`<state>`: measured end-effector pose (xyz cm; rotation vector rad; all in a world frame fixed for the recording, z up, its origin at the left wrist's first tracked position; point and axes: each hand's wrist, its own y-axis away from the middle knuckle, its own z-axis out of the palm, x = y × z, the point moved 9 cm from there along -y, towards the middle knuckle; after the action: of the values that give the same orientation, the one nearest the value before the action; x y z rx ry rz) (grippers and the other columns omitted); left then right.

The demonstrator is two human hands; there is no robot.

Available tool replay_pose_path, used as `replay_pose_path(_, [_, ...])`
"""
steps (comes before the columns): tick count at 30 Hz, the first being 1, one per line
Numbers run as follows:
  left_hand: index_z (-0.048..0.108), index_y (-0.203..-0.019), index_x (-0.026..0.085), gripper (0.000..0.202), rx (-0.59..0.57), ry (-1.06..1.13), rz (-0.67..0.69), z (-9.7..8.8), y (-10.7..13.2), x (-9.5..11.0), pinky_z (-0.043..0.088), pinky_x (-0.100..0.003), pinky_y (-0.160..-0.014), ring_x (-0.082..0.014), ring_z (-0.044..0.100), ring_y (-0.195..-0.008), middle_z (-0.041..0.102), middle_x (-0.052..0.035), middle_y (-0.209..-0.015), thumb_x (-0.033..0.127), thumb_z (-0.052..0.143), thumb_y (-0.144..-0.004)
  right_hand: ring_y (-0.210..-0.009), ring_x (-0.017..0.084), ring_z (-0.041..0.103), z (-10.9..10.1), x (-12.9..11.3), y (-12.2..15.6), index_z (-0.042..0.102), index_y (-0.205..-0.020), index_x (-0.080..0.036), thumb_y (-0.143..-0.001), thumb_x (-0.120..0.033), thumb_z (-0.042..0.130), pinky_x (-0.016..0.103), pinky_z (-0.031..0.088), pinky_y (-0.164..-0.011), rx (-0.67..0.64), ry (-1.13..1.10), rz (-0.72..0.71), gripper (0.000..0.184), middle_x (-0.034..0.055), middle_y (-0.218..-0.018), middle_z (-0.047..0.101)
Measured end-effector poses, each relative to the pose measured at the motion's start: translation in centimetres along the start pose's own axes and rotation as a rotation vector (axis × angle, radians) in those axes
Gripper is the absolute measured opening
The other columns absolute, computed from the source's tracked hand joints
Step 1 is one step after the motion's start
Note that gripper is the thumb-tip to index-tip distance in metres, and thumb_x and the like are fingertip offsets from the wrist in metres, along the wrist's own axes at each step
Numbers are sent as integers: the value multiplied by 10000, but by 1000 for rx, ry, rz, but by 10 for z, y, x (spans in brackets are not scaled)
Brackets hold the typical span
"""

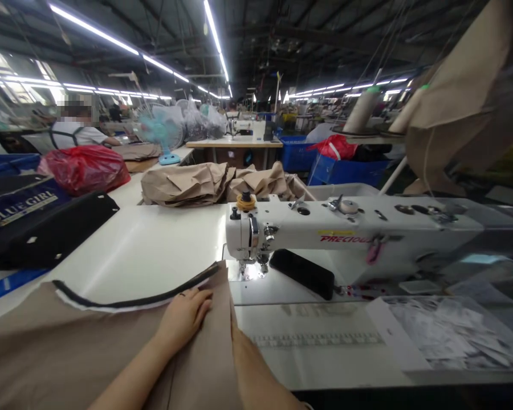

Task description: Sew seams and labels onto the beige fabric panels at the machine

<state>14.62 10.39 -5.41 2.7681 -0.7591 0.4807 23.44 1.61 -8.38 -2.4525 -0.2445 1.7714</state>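
My left hand point(183, 319) lies flat on a beige cloth panel point(89, 353), just behind the panel's edge and close to the presser foot point(250, 267) of a white Precious sewing machine point(350, 225). A black-and-white trim strip point(137, 299) curves along the cloth's far edge and runs towards the needle area. My right forearm point(260, 364) shows at the bottom, and my right hand is hidden under the cloth. A black rounded object point(302, 273) lies on the machine bed beside the foot.
A heap of crumpled beige cloth point(209, 185) lies behind the machine. A black packet labelled Blue Girl point(21, 208) lies to the left, and a clear-covered printed sheet point(453, 336) to the right. Further off are a co-worker point(74, 125), a red bag point(85, 169) and blue crates point(297, 154).
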Motion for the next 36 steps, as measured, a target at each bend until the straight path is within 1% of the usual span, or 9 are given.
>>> replay_pose_path(3, [617, -955, 196, 381, 70, -181, -6, -1, -19, 7, 436, -394, -812, -266, 582, -900, 630, -108, -985, 326, 265, -889, -1199, 275, 446, 7, 25, 21, 466, -1286, -206, -792, -162, 499, 408, 360, -1020, -144, 168, 6, 497, 96, -1303, 493])
replay_pose_path(6, [541, -1114, 169, 330, 230, -213, -62, -24, -35, 3, 346, -436, -936, -310, 465, -1111, 536, -154, -1175, 290, 378, -853, -1211, 286, 432, 13, 52, 35, 433, -1312, -192, -798, -163, 483, 428, 385, -997, -210, 257, 50, 517, 121, -1320, 464])
replay_pose_path(9, [522, -1127, 142, 393, 145, -120, -128, -27, -53, -10, 372, -421, -899, -317, 493, -1078, 551, -165, -1152, 280, 503, -760, -1169, 282, 476, 9, 51, 31, 513, -1243, -207, -793, -202, 511, 404, 420, -962, -206, 213, 84, 449, 126, -1264, 525])
replay_pose_path(13, [581, -786, 172, 175, 15, -13, -98, -30, -65, -13, 433, -334, -698, -249, 582, -792, 622, -93, -852, 299, 487, -712, -1070, 230, 544, -26, 17, 9, 669, -926, -204, -857, -288, 424, 331, 478, -857, -12, 12, 142, 268, 105, -1200, 548])
replay_pose_path(19, [484, -728, 200, 162, -47, 164, -21, -48, -56, -4, 418, -297, -657, -197, 539, -713, 571, -6, -705, 352, 442, -690, -1052, 244, 531, -51, 5, -26, 584, -642, -183, -613, -153, 650, 369, 406, -923, 296, 49, 238, 78, 95, -1088, 573])
replay_pose_path(23, [450, -1027, 169, 427, -66, 306, -45, -53, -46, -5, 454, -308, -665, -203, 580, -754, 625, -27, -834, 452, 413, -710, -735, 182, 593, -37, 16, -30, 469, -531, -208, -608, -108, 575, 302, 463, -728, 265, 11, 282, 166, 20, -743, 626])
replay_pose_path(26, [434, -1153, 153, 574, -47, 407, -57, -60, -38, -4, 444, -337, -810, -243, 575, -941, 622, -80, -1044, 494, 456, -691, -811, 197, 593, -37, 14, -25, 455, -527, -208, -607, -132, 560, 307, 442, -762, 288, -47, 232, 152, 39, -842, 641])
replay_pose_path(29, [545, -1020, 164, 490, -46, 492, -54, -67, -31, 0, 413, -334, -870, -274, 536, -1027, 611, -71, -1089, 489, 528, -654, -892, 212, 578, -38, 8, -22, 455, -526, -202, -609, -166, 546, 306, 422, -788, 291, -107, 176, 128, 55, -925, 638])
replay_pose_path(36, [502, -689, 169, 361, -23, 734, -85, -67, -20, 1, 393, -255, -557, -156, 488, -592, 523, 36, -623, 515, 579, -623, -529, 129, 470, -35, 16, -17, 474, -508, -188, -571, -243, 540, 233, 359, -524, 246, -190, 360, 107, -36, -501, 501])
